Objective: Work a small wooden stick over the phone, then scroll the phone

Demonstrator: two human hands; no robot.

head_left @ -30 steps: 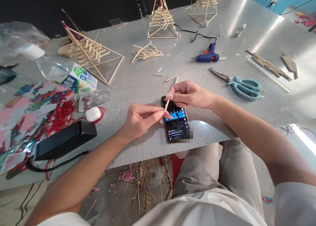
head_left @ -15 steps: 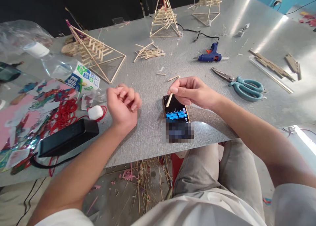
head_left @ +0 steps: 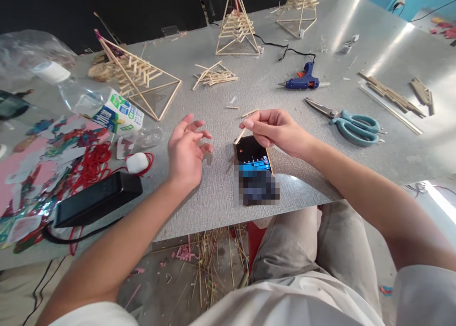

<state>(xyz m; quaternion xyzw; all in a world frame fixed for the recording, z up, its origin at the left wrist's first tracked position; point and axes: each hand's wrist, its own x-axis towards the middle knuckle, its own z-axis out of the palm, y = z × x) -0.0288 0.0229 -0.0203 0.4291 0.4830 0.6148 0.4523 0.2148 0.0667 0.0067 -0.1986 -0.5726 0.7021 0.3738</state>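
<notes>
can make out bold white letters [head_left: 104, 119] on the blue-and-green label [head_left: 122, 106] of the plastic bottle [head_left: 84, 94], too slanted to read surely, and no legible word on the partly pixelated smartphone screen [head_left: 251, 148]

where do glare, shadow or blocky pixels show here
Head view: glare streaks the table at upper right, with a pale sheen right of the phone; head view: shadow darkens the table below the right hand; head view: blocky pixels hide the phone's lower part.

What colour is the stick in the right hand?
The stick is pale yellowish tan, seen best in the head view.
</notes>
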